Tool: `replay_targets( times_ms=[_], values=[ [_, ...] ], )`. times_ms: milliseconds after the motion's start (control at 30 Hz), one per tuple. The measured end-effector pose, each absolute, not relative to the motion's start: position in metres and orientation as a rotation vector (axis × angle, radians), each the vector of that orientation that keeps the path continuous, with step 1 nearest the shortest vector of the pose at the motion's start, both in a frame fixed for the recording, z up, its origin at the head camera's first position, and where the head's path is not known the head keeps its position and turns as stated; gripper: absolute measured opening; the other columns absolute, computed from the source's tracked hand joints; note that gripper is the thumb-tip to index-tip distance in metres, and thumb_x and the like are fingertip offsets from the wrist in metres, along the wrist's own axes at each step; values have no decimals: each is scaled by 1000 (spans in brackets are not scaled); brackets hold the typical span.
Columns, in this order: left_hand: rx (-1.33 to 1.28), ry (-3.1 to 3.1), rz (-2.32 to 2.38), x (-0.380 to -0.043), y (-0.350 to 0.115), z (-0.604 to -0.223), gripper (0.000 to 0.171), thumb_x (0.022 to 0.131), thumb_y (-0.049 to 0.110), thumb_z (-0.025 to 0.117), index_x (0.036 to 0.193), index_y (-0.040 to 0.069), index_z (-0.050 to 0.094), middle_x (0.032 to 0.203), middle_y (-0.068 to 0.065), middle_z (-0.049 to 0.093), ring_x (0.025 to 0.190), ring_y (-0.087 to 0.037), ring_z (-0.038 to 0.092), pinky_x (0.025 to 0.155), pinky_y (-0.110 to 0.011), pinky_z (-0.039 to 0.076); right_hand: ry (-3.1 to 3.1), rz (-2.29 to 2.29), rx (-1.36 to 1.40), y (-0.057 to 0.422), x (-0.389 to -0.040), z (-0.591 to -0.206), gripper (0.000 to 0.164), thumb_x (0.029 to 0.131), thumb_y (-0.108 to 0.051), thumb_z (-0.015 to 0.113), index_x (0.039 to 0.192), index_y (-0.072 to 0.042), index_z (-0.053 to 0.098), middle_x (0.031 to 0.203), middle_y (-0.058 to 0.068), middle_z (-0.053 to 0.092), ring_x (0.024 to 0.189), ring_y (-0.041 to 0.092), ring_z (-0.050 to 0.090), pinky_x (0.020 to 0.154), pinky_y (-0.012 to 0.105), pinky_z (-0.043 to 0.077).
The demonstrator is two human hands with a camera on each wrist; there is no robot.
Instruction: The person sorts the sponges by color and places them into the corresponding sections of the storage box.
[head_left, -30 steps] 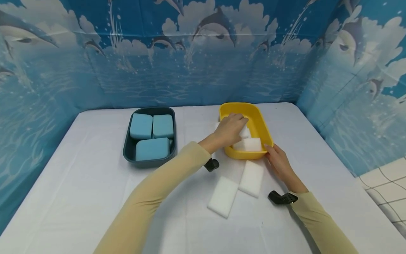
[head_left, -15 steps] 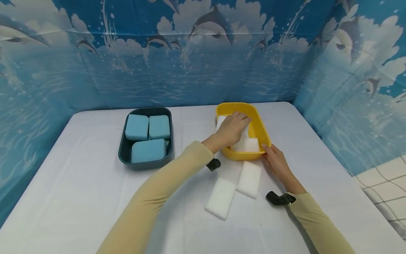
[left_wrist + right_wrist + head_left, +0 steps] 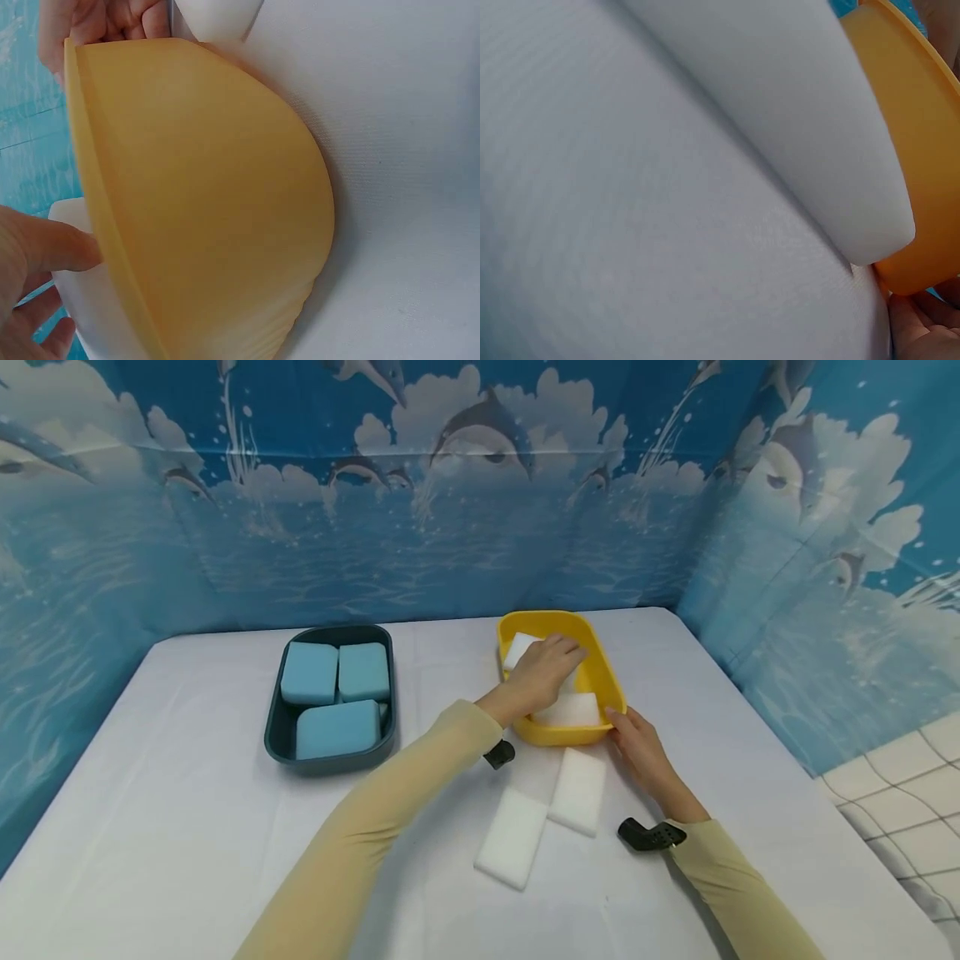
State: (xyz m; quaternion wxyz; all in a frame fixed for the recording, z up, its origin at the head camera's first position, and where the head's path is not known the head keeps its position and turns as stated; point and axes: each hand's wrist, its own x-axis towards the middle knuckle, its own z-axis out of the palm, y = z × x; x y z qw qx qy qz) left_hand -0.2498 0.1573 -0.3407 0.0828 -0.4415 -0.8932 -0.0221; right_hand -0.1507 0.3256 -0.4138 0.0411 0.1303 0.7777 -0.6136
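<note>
My left hand (image 3: 542, 675) reaches over the left wall of the yellow tub (image 3: 600, 662). Its thumb and fingers lie on either side of a white sponge block (image 3: 112, 315) in the left wrist view, the thumb tip right at the rim. Inside the tub, one white block (image 3: 568, 710) sits at the front and the corner of another (image 3: 521, 649) shows at the back left. My right hand (image 3: 643, 752) grips the tub's front right corner. Two flat white blocks, one on the left (image 3: 512, 839) and one on the right (image 3: 577, 792), lie before the tub.
A dark teal tub (image 3: 330, 767) stands to the left, holding several light blue blocks (image 3: 337, 729). Behind the white-covered table (image 3: 187, 827) hangs a dolphin-print curtain (image 3: 375, 560). Black cameras are strapped at both wrists.
The head view has shifted, so everything sits further left in the picture. More of the back-left white block shows beside my left hand. My right hand keeps its place at the tub's corner.
</note>
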Motion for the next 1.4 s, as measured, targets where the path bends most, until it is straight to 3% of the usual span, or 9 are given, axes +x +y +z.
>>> replay_targets(
  times_ms=[400,667,800,933,1033,1200,1400],
  values=[
    [-1360,-2641,-85,-254,148,-345,46,95,2,49,138,19,45,141,1,45,132,-17,39,108,-32,39,2378,-1850,400,313,-154,-415,68,100,-45,32,150,-4,15,157,15,18,143,25,23,119,41,20],
    [-1277,-2759,-63,-256,144,-339,54,95,6,51,144,23,36,155,-5,22,142,-22,25,112,-38,36,2404,-1842,378,312,-154,-414,68,99,-47,33,150,-5,18,154,13,25,133,17,33,118,37,26],
    [-1253,-2804,-122,-256,140,-338,57,95,4,50,145,25,34,156,-4,19,143,-22,21,115,-39,33,2414,-1836,386,314,-154,-412,69,99,-49,33,150,-6,18,154,13,26,129,12,36,118,37,27],
    [-1259,-2795,-183,-256,134,-338,58,94,1,50,145,24,34,155,-5,21,142,-22,22,114,-40,33,2429,-1823,392,316,-153,-409,69,98,-50,33,150,-5,19,153,14,26,124,9,37,111,22,35],
    [-1272,-2776,-224,-253,129,-337,58,93,1,51,144,22,35,154,-5,24,141,-22,24,113,-40,35,2430,-1821,396,318,-153,-408,69,98,-50,32,149,-4,20,153,14,26,125,9,36,109,19,35],
    [-1255,-2778,-274,-250,121,-337,57,92,7,54,144,21,36,153,-5,26,141,-21,26,112,-39,35,2383,-1863,386,319,-152,-410,70,99,-49,31,150,-4,15,156,15,20,139,20,26,119,39,21],
    [-1204,-2797,-334,-248,111,-340,58,90,13,59,144,19,38,151,-5,30,138,-21,29,111,-39,37,2374,-1846,417,321,-152,-411,70,99,-48,30,151,-4,12,157,15,16,142,24,22,119,41,20]
  ],
)
